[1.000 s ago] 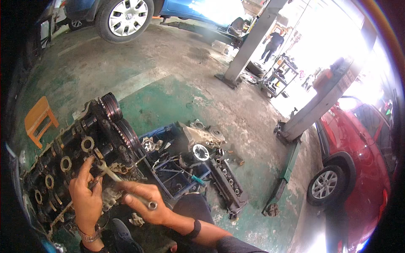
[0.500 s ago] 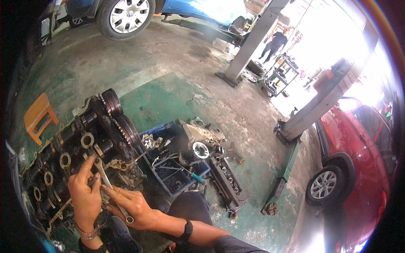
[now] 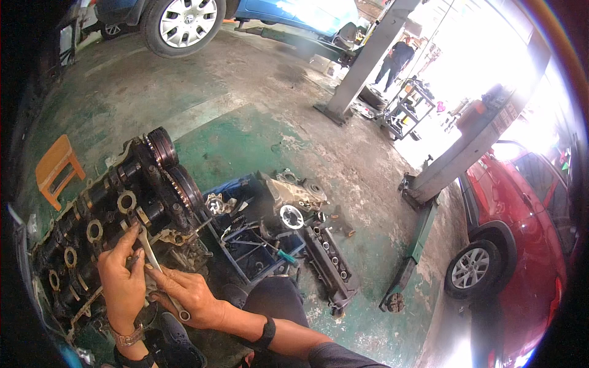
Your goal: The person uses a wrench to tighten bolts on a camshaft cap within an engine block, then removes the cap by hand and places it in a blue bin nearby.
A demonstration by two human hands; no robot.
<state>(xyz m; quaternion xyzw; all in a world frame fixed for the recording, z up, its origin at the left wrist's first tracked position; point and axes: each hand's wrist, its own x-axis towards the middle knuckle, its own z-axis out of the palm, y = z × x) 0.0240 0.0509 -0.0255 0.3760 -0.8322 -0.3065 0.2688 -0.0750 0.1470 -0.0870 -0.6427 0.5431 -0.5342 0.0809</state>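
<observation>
My right hand [image 3: 190,299] is closed around the shaft of a silver combination wrench [image 3: 151,255]. The wrench's ring end sticks out below that hand, and its upper end rests at the engine's cylinder head [image 3: 110,190]. Over the same spot reaches my left hand [image 3: 121,285], its index finger stretched out to the wrench's upper end and its thumb apart from it. Whatever the wrench sits on is too small to make out. Dark camshafts, round bearing openings and two chain sprockets [image 3: 174,175] show on the oily engine.
Right of the engine stands a blue parts crate [image 3: 245,276] with metal parts and a teal-handled tool [image 3: 286,256]. A black valve cover [image 3: 331,267] lies beside it. An orange stool [image 3: 58,168], lift posts [image 3: 454,150], a red car [image 3: 521,227] and a raised blue car [image 3: 288,12] surround the area.
My right hand and the wrench's ring end have shifted slightly left and up. The left hand stays at the wrench's upper end. A person in the background has changed posture.
</observation>
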